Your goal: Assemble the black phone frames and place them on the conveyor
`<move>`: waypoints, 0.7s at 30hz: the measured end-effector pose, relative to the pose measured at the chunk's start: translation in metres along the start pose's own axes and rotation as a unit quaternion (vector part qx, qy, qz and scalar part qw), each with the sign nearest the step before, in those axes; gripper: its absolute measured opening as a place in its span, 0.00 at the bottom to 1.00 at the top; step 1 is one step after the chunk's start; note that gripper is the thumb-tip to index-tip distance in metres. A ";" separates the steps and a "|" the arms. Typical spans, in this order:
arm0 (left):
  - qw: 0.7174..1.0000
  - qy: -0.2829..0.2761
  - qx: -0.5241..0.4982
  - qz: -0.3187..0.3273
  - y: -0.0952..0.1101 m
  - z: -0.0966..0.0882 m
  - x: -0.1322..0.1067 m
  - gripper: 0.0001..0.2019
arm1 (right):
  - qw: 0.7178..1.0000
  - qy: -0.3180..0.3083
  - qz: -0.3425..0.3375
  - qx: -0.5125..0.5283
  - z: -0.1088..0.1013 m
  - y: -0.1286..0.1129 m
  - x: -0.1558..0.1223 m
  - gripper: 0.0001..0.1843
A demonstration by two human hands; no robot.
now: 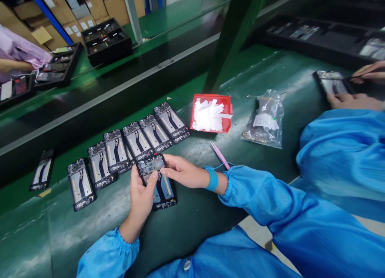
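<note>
An opened smartphone body [164, 191], its circuit board and dark ribbon cable bare, is held between both hands over the green bench. My left hand [141, 193] grips its left side, with the thumb laid across the middle. From the upper right, my right hand [183, 171] closes on the phone's top edge, thumb on the board. A blue band circles my right wrist. Just behind, a row of similar phone bodies [136, 139] lies slanted on the bench, some overlapping. Pink tweezers [218, 153] rest beside my right wrist.
A red bin [231, 109] of white paper strips stands behind the tweezers. Right of it lies a clear bag of small parts [266, 117]. A co-worker's hands [355, 99] hold another phone at far right. Black trays [106, 41] stand across the conveyor, near another person's pink sleeve.
</note>
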State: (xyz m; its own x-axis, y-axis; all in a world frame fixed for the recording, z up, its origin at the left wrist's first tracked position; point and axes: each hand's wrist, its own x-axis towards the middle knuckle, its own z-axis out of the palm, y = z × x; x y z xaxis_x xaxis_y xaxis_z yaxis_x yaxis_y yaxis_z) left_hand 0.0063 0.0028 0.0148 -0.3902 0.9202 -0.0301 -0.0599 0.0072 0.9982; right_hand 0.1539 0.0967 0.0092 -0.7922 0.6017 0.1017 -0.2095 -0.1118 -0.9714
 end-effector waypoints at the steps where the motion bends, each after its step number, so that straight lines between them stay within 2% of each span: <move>1: 1.000 0.001 0.002 0.001 0.001 0.001 0.000 0.22 | 1.000 0.003 0.001 0.005 0.001 0.000 0.000 0.18; 11: 0.997 0.025 0.064 0.019 0.011 0.003 -0.003 0.19 | 0.999 0.030 -0.005 0.039 0.009 -0.013 -0.004 0.09; 14: 0.995 0.038 0.092 0.027 0.009 0.004 -0.005 0.18 | 0.998 0.055 -0.004 0.027 0.011 -0.011 -0.002 0.07; 17: 0.995 0.050 0.084 0.016 0.007 0.006 -0.004 0.18 | 0.999 0.042 0.004 0.018 0.010 -0.005 0.001 0.08; 19: 0.997 0.027 0.070 -0.017 0.012 0.002 0.002 0.20 | 1.000 0.024 0.010 0.005 0.007 -0.001 0.002 0.11; 21: 0.996 -0.017 0.078 -0.049 0.026 -0.015 0.015 0.22 | 0.999 0.019 0.021 -0.027 0.004 0.003 0.002 0.16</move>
State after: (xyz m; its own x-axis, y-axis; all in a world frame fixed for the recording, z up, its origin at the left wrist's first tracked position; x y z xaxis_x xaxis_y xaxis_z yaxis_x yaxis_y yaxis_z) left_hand -0.0148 0.0106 0.0390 -0.3571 0.9251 -0.1291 0.0491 0.1566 0.9864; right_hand 0.1494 0.0950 0.0074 -0.7770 0.6272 0.0539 -0.1445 -0.0943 -0.9850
